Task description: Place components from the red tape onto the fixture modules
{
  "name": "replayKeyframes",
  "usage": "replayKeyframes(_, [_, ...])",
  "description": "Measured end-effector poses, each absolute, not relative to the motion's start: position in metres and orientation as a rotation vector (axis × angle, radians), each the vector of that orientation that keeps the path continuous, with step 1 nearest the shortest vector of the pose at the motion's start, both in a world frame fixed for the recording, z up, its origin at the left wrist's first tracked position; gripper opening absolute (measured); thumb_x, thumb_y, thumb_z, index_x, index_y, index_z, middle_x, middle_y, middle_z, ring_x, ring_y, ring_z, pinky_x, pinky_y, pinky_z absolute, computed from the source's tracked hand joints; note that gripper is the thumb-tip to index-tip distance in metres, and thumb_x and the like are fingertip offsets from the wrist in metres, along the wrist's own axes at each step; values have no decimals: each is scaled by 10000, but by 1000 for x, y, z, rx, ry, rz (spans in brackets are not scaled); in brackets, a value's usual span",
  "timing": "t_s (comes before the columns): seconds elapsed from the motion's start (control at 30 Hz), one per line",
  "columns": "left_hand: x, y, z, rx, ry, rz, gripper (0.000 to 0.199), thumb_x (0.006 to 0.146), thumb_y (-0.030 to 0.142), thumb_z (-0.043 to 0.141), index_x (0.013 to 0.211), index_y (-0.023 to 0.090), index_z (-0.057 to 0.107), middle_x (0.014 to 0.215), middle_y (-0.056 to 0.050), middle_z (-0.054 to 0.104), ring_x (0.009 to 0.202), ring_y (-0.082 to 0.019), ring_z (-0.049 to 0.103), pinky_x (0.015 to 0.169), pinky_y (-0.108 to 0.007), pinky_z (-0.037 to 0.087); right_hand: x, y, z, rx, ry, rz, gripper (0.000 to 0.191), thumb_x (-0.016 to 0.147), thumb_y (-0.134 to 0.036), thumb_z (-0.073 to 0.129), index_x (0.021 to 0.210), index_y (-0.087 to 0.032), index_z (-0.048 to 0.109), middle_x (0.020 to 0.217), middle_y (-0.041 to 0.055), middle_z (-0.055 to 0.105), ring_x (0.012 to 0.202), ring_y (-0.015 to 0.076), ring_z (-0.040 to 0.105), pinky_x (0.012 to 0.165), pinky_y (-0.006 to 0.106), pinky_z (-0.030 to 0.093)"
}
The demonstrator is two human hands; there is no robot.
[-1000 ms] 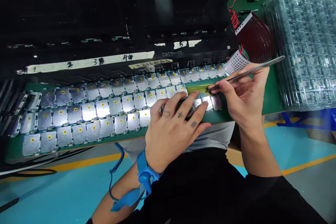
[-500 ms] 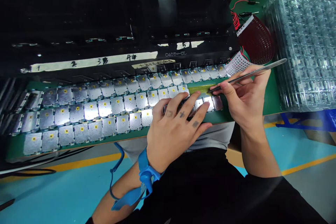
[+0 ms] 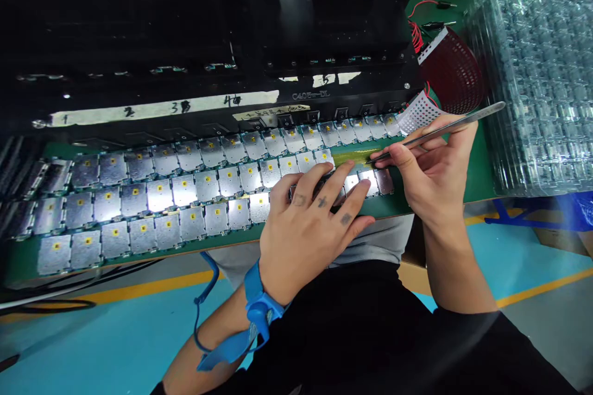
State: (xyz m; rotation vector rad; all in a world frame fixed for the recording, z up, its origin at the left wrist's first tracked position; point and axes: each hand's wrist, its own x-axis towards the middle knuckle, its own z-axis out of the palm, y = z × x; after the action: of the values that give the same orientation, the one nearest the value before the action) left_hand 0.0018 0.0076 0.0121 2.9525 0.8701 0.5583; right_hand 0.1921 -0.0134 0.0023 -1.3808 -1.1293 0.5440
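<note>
Lying across a green circuit panel [image 3: 388,211]: rows of metal-shielded modules [image 3: 160,195], the spread left hand [image 3: 310,241] resting on them, the right hand [image 3: 430,173] pinching steel tweezers [image 3: 440,134]. Stacked clear plastic trays [image 3: 542,86] alongside; teal floor [image 3: 532,259] below.

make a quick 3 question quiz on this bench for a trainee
1. Which hand holds the tweezers: the left hand or the right hand?
2. True or false: the blue wrist strap is on the right wrist.
3. What is stacked beyond the right hand, at the right side of the bench?

Key: 1. The right hand. 2. False, it is on the left wrist. 3. Clear plastic trays.
</note>
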Motion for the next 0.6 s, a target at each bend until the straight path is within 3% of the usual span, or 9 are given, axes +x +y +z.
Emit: replayKeyframes(0.6, [2,8,11,2938,874,576,419,941,482,588,1301,269,600,1391,-63,605,1214,-316,550,961,-475,355,191,-14,1,-1345,-1157,502,331,857,-338,708,1008,-299,415,783,-62,633,665,137,711,588,265,631])
